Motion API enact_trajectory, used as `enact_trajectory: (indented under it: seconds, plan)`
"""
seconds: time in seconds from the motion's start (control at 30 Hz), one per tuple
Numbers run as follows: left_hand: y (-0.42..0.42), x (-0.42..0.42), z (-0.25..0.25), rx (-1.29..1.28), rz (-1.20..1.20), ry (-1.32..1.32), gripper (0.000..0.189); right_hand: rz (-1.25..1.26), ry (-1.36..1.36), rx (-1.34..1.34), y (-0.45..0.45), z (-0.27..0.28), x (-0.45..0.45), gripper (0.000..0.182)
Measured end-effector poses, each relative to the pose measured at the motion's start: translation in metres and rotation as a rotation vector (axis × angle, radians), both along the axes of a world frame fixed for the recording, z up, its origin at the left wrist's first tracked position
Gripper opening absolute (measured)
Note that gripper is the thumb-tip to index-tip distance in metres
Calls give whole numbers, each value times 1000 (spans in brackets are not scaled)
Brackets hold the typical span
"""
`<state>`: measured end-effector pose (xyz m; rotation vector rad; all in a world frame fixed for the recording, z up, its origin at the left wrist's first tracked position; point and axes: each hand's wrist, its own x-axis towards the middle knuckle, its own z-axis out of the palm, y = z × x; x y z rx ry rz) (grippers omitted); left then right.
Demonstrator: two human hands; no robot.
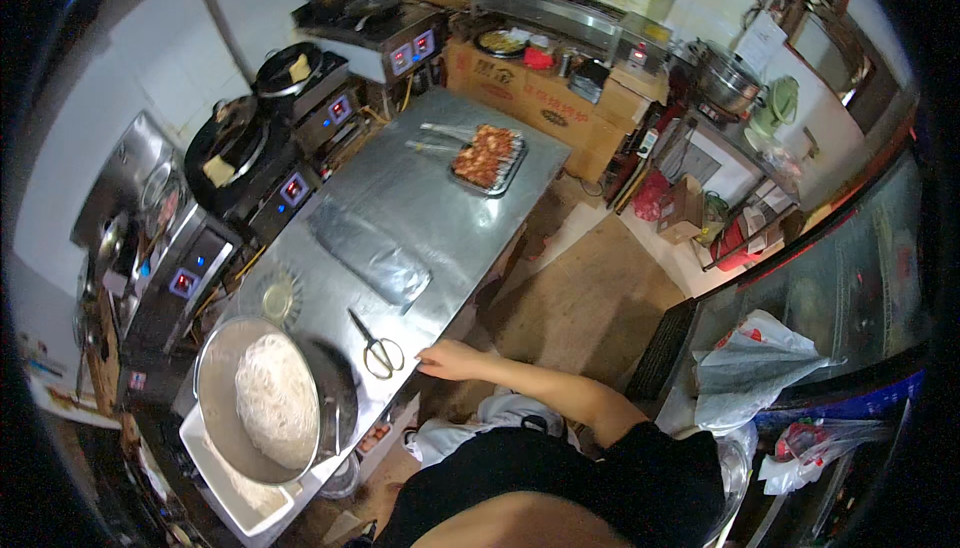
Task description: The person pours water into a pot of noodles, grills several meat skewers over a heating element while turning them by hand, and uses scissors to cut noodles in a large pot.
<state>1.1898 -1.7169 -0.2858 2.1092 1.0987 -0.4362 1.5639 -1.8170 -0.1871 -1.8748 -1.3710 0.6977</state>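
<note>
My right hand (pixel 450 360) rests at the near edge of a stainless steel table (pixel 352 195), its fingertips touching the rim. I see nothing held in it, and how its fingers are set underneath is hidden. Just left of the fingers lies a pair of scissors (pixel 379 353), blades pointing away. My left hand is out of view. A large metal pot (pixel 330 390) with a pale, stringy mass (pixel 277 398) inside stands at the table's left end. Partly under it shows a white rectangular tub (pixel 225 499) with pale powder-like contents. A clear ribbed dish (pixel 277 300) sits behind the pot.
A flat plastic bag (pixel 375 255) lies mid-table. Farther off, a foil tray (pixel 495 189) holds several meat skewers (pixel 484 158). Induction cookers (pixel 292 191) with pans line the left wall. A grill (pixel 547 4) stands behind a large carton (pixel 517 94). Plastic bags (pixel 757 368) hang at right.
</note>
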Motion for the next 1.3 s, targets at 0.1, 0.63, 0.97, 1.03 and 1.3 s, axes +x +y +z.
enact_trajectory:
  seconds: [0.1,0.63,0.97,1.03,1.3]
  plan:
    - [-8,86,28,171,-344,-160,50,93,-55,-306,-121,16,62,34]
    - [-229,723,31,167,-2049,-317,60,-1374,464,-136,-456,74,191,61]
    - [-515,771,170,-1262,-1950,234,51,-3159,-584,-615,-574,-2,21,27]
    - [-563,742,203,-1529,-1785,497,51,-2992,-169,-282,-579,-11,6,21]
    - [-614,591,147,-1938,-595,1139,48,-1988,510,2168,-513,41,91,69]
